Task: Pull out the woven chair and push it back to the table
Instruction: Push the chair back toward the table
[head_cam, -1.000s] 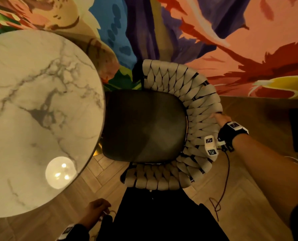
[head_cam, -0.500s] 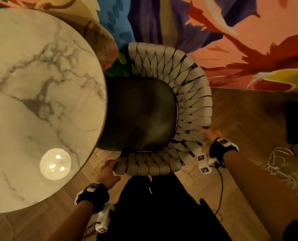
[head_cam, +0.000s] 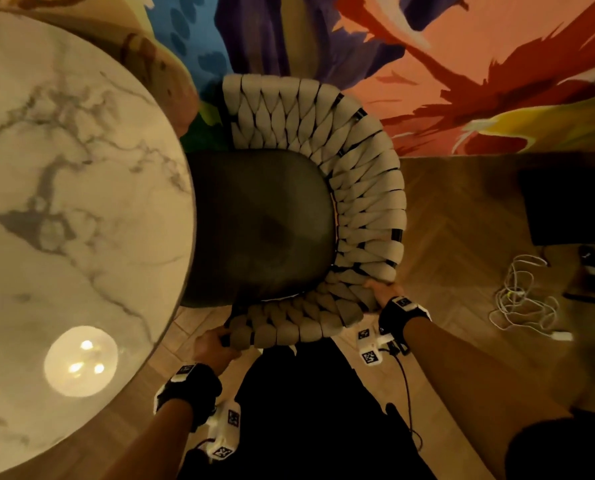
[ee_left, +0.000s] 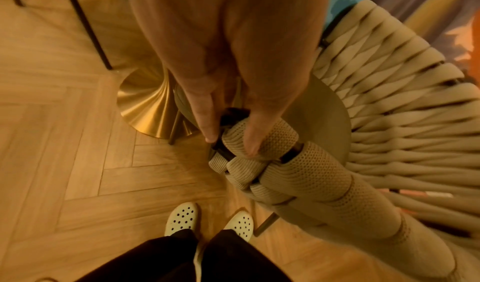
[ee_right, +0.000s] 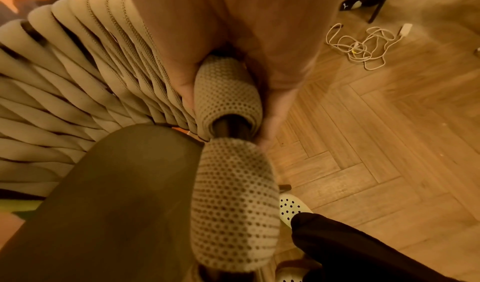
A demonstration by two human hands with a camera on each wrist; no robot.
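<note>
Looking down from the head view, we see the round white marble table [head_cam: 67,209] filling the left of the frame, its edge covering the front of the dark seat. Behind it, the painted multicoloured wall [head_cam: 462,64] spans the top, and the herringbone wooden floor [head_cam: 462,271] lies at lower right. The chair with thick beige woven straps and a dark seat [head_cam: 369,202] sits at frame centre, tucked against the table, its curved back sweeping from upper centre round to lower centre. Our black trousers [head_cam: 306,410] stand just below it. A tangle of white cable [head_cam: 521,299] lies on the floor at the right, well apart from the chair.

Our left hand [head_cam: 214,348], at lower centre-left, grips the end of the chair's near arm, fingers and thumb wrapped around the outermost strap and dark frame tube, as the left wrist view shows. Our right hand [head_cam: 382,292], right of centre, clasps the rim of the back, curled round a woven strap. The table's brass pedestal base [ee_left: 150,105] shows beside the left hand.
</note>
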